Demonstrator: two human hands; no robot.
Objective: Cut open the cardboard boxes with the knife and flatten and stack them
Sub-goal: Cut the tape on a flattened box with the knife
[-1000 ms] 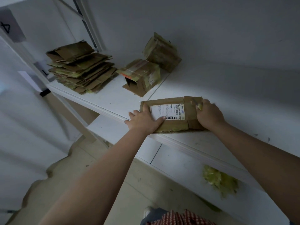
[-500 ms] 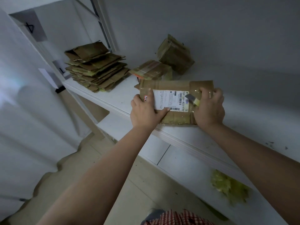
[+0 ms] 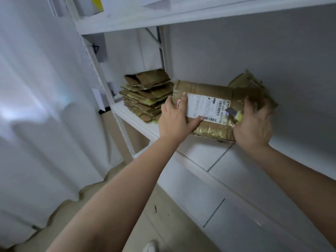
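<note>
Your left hand [image 3: 175, 120] and right hand [image 3: 254, 122] each grip an end of the flattened cardboard box [image 3: 209, 108], held above the shelf's [image 3: 294, 157] front edge. The stack of flattened boxes [image 3: 147, 95] sits at the shelf's left end; bare shelf lies right.

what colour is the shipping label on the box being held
White with black print and a barcode, on the shipping label; head view.

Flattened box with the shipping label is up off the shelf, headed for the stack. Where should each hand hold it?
Probably by its two short ends, as now: left hand on the left edge, right hand on the right. The flattened box is thin and wide, so end grips keep it level onto the stack.
</note>
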